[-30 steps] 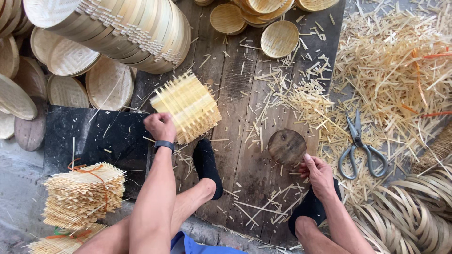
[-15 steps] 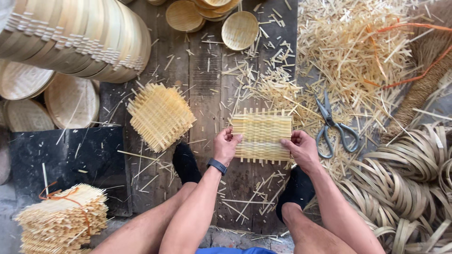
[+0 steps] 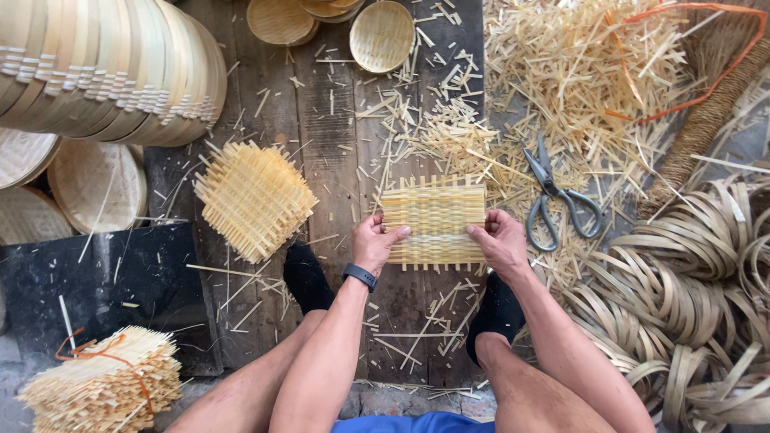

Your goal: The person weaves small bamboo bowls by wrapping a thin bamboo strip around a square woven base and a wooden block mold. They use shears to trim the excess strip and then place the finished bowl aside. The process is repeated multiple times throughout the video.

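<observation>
i hold a square woven bamboo mat [image 3: 434,220] flat above the dark wooden planks [image 3: 337,152], between my knees and the litter of cuttings. my left hand [image 3: 375,243] grips its left edge, thumb lying across the weave, and my right hand [image 3: 499,240] grips its right edge the same way, so both hands are closed on the one mat, a mat's width apart. loose strip ends stick out along its top and bottom edges. a black watch [image 3: 360,276] sits on my left wrist. under the mat my feet in black socks [image 3: 305,277] rest on the planks, one on each side.

just left of the mat lies a stack of woven mats [image 3: 255,198], turned at a slant on the boards. to the right, near my right hand, a pair of metal scissors [image 3: 552,195] lies on a heap of bamboo offcuts [image 3: 577,72] that spreads to the upper right, with an orange cord [image 3: 706,48] looping over it. coiled bamboo hoops [image 3: 690,289] pile up at the far right. at the top a small round woven basket [image 3: 382,35] sits on the planks, and a long row of stacked basket rims [image 3: 104,68] fills the upper left. lower left, a bundle of mats tied with orange string [image 3: 104,385] stands beside a black sheet [image 3: 104,281].
</observation>
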